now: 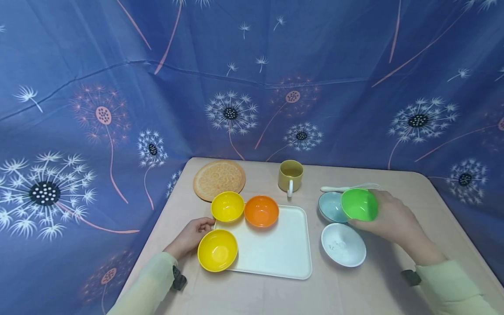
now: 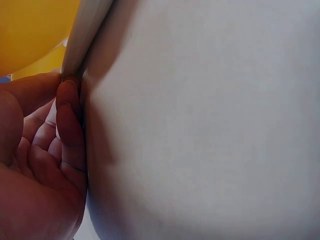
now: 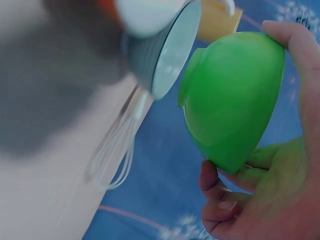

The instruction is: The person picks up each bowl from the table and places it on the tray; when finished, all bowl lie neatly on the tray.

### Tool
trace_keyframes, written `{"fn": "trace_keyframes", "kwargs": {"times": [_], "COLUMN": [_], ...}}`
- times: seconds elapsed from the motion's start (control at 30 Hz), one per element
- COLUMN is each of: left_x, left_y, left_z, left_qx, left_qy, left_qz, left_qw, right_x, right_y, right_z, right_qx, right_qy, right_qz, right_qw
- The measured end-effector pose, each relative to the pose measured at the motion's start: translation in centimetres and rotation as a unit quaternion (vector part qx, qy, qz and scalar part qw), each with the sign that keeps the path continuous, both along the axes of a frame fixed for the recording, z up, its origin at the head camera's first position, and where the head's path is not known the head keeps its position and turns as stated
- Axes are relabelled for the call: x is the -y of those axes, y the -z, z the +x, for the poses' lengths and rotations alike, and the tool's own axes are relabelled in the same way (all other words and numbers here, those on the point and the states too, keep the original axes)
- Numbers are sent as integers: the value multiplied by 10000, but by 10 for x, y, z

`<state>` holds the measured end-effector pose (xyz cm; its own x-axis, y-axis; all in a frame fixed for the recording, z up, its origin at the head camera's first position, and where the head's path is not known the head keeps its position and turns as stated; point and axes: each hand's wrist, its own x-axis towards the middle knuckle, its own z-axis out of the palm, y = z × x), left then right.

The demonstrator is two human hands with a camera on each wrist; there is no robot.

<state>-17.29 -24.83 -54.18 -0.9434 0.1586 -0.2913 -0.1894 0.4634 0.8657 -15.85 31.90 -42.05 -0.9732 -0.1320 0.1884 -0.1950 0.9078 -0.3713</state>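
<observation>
My right hand (image 1: 387, 216) grips a green bowl (image 1: 359, 204) by its rim, thumb on one side and fingers on the other. In the right wrist view the green bowl (image 3: 232, 95) is off the table, close to a light blue bowl (image 3: 172, 55). A white bowl (image 1: 343, 245) stands just in front of the light blue one. My left hand (image 1: 190, 238) pinches the left edge of a white tray (image 1: 275, 245), thumb and fingertips at its rim in the left wrist view. Two yellow bowls (image 1: 227, 207) and an orange bowl (image 1: 261, 211) sit on the tray's left and back parts.
A whisk (image 1: 346, 188) with a white handle lies behind the light blue bowl. A mustard-coloured mug (image 1: 290, 176) with a white handle stands behind the tray, and a round, pizza-like mat (image 1: 218, 178) lies at the back left. Blue patterned cloth (image 1: 252, 87) hangs behind the table.
</observation>
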Motion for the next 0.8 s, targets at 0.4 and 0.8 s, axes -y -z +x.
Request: {"fn": "trace_keyframes", "kwargs": {"times": [0.4,0.8], "left_x": [0,2], "left_y": [-2,3], "left_z": [1,-3], "left_qx": [77,33], "left_qy": [-15,51], "left_qz": [93,184], "left_qw": [9999,9998], "right_x": [58,114], "right_y": [3,19], "right_z": [5,23], "right_qx": [-297,81], "right_qy": [-551,-926], "right_qz": [186,269], "right_qw": [9979,9953]}}
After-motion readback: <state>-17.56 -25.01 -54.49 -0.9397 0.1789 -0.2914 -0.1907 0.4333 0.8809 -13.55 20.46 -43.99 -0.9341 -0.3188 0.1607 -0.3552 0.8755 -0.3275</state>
